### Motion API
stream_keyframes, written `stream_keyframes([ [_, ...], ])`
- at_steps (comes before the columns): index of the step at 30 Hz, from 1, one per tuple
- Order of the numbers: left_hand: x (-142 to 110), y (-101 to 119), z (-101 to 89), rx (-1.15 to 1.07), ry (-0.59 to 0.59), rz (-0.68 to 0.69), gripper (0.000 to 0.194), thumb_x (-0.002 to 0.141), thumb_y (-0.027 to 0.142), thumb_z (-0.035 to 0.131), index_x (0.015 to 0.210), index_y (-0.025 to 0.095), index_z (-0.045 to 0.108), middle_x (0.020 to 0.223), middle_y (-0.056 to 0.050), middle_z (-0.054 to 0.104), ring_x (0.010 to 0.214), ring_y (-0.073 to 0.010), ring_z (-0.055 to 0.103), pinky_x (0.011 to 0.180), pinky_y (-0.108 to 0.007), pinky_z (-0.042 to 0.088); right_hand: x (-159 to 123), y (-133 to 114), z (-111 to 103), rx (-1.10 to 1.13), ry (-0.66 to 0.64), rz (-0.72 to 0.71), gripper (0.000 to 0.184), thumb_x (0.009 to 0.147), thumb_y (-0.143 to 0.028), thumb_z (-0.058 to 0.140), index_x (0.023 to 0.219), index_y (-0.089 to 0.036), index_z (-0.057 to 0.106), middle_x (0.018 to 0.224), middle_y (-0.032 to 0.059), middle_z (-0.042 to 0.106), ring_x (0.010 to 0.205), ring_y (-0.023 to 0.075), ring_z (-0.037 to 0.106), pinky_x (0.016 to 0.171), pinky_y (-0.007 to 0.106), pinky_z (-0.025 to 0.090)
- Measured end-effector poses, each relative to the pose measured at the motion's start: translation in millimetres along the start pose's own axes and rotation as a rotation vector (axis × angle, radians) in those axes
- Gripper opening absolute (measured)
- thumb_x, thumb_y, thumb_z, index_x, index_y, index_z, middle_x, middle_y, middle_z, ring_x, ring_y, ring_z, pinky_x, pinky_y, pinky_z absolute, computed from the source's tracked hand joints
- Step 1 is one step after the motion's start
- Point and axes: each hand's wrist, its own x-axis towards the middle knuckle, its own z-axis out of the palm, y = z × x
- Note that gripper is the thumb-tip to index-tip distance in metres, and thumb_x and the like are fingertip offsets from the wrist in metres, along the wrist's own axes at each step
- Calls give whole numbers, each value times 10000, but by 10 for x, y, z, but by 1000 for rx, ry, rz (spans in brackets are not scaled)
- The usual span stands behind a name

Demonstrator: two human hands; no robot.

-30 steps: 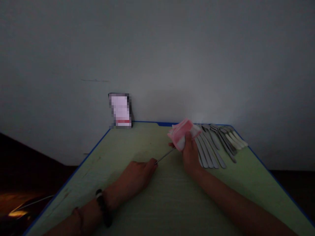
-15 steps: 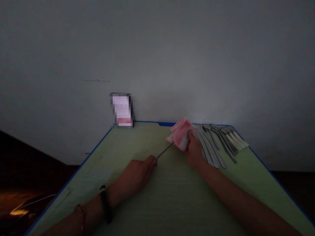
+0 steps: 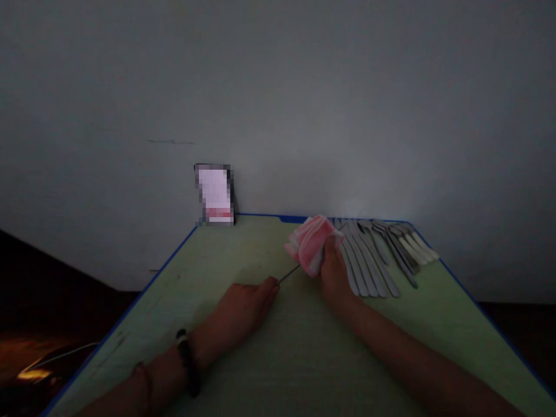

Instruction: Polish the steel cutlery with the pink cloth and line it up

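Observation:
My left hand [image 3: 254,304] is closed on the near end of a thin metal piece of cutlery [image 3: 288,274]. Its far part disappears into a folded pink and white cloth [image 3: 313,243], so I cannot tell its kind. My right hand [image 3: 336,272] is closed around the cloth, which wraps the cutlery. Just right of that hand lies a row of several table knives [image 3: 369,272], side by side. Both hands are above the middle of the table.
The pale green table [image 3: 278,359] has a blue edge and meets a grey wall [image 3: 278,104]. A lit phone [image 3: 216,194] leans on the wall at the back left. Spoons [image 3: 397,255] and white-handled cutlery [image 3: 419,246] lie at the back right.
My right hand and the cloth have slid towards my left hand, down and left, so less of the cutlery shows between them. The left hand is nearly still.

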Motion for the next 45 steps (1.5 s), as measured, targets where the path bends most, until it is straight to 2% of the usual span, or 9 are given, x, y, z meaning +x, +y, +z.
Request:
stream_keyframes([
  [6,4,-21,64,-29,50,58,322,975,272,239,1140,157,490,744,-62,697,593,-196,651,555,-274,454,-327,21,207,-43,-50,83,423,789,-571,533,947,-198,652,917,49,690,867,191,609,805,294,440],
  [12,-59,22,-32,-153,102,209,298,975,329,303,1092,177,530,954,-67,691,795,-186,666,744,-298,500,-202,107,158,113,-49,186,473,786,-581,519,997,-177,645,990,61,694,904,201,628,807,313,466],
  [18,-44,-6,-2,-61,95,187,346,983,352,295,971,172,590,867,-57,694,731,-184,660,692,-294,499,-101,167,117,223,-36,200,462,773,-581,537,943,-165,646,875,49,699,806,187,633,733,294,476],
  [23,-36,-62,54,-4,161,232,326,965,256,294,874,171,595,822,-63,703,700,-181,657,687,-288,498,-358,7,186,91,-191,213,413,769,-564,563,858,-173,660,799,26,683,768,176,617,729,281,463],
  [28,-61,-102,78,-24,275,324,265,910,204,360,757,179,576,708,-53,690,634,-176,641,643,-287,491,-511,-19,241,95,-211,245,400,764,-549,573,878,-177,662,841,26,684,831,184,614,756,277,460],
  [34,-49,-44,36,-6,357,412,315,957,253,338,781,176,588,698,-32,681,591,-140,612,608,-260,456,-326,126,263,241,-152,325,377,768,-533,557,786,-171,660,772,29,690,736,169,628,705,282,481],
  [38,-74,18,10,125,355,441,369,967,273,338,709,183,585,565,-3,602,518,-116,539,547,-248,390,-10,-90,172,394,-65,353,356,803,-534,496,836,-215,650,831,14,706,702,141,643,622,263,499],
  [42,-102,39,7,117,321,518,386,966,249,329,682,176,580,560,-4,586,516,-114,515,530,-254,358,223,-455,16,461,-12,222,287,817,-468,470,869,-224,611,789,8,692,626,131,628,487,224,468],
  [45,-106,34,13,34,252,527,358,971,277,347,740,173,600,626,-12,610,567,-120,538,550,-254,365,267,-664,-84,521,-91,210,227,777,-400,518,869,-207,593,700,-13,652,516,110,573,407,203,406],
])
